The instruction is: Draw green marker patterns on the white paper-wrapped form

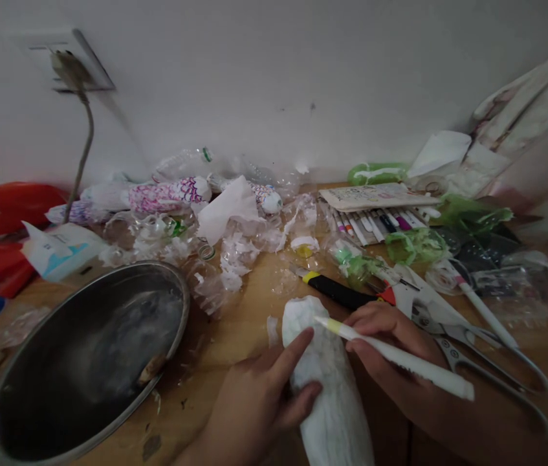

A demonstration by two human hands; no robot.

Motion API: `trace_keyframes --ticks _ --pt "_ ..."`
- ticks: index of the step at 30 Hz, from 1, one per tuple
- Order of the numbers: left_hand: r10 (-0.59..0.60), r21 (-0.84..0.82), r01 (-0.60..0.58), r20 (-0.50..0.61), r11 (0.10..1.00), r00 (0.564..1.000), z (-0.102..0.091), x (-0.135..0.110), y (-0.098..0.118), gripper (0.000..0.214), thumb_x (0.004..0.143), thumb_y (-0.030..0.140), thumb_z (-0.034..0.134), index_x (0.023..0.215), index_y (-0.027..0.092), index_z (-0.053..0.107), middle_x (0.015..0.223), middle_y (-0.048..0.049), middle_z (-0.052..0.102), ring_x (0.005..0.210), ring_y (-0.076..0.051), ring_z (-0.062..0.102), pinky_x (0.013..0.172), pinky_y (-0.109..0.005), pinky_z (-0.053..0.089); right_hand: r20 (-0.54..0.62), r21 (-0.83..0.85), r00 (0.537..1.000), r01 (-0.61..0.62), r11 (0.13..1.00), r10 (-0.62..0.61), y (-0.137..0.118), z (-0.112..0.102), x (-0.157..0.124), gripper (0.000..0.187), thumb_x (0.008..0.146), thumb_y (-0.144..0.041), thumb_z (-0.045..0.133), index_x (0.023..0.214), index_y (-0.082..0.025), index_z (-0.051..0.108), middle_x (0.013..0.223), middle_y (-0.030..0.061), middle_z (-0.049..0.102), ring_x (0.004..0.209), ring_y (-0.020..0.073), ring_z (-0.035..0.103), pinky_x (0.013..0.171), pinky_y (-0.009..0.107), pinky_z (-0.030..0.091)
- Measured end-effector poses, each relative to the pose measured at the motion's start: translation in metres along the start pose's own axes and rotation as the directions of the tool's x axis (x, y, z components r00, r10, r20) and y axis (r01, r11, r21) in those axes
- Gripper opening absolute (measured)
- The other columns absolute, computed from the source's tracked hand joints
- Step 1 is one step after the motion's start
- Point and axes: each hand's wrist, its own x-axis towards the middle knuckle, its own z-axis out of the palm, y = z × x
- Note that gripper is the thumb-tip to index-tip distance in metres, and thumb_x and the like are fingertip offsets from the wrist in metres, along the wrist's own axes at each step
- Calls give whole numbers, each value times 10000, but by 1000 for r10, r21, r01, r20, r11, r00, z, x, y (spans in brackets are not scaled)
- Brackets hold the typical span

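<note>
A long white paper-covered form [329, 388], perhaps a wrapped bottle, lies on the wooden table pointing away from me. My left hand [259, 395] holds it from the left side, with index finger and thumb across its top; the other fingers are mostly hidden. Between the fingers and thumb of my right hand [394, 349] is a white marker [414, 362] with a yellow collar. Its tip meets or hovers just over the form's far end; I cannot tell whether it touches.
A metal basin [109, 343] stands at left. Near my right hand lie a black-and-yellow utility knife [336, 291] and scissors [487, 375]. Behind are plastic scraps [235, 252], a case of markers [375, 223], and pink-patterned wrapped forms [167, 194]. A plugged cord [84, 142] hangs along the wall.
</note>
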Motion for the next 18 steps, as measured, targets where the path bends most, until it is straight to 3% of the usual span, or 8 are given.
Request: trace_keyframes --ticks 3,8,13,18 --pt "31 14 -30 -19 999 999 0 1 -2 516 871 388 509 1338 170 519 718 -49 746 523 -194 674 495 -283 524 70 -53 998 -6 999 9 2 -1 1 138 833 -209 611 935 -287 562 921 10 651 882 198 664 748 327 571" --pt "58 24 -57 -64 998 996 -1 1 -3 497 863 372 523 1305 146 547 584 -10 696 465 -182 651 452 -263 507 64 -157 997 58 986 -49 -2 -4 8 58 836 -212 584 864 -260 569 845 14 666 822 184 665 695 306 561" --pt "76 10 -75 -87 997 993 -2 0 -4 485 873 372 499 1288 128 554 554 -2 684 440 -172 637 424 -252 494 33 -135 999 -18 991 23 -3 -7 11 36 861 -226 582 840 -249 564 865 3 673 813 151 673 671 272 550" --pt "99 25 -97 -138 995 985 0 2 -4 465 869 351 495 1257 104 564 544 -3 681 433 -168 637 413 -245 487 58 -122 998 -11 992 18 -2 -6 11 54 869 -231 567 815 -229 570 835 4 644 765 140 646 654 272 530"
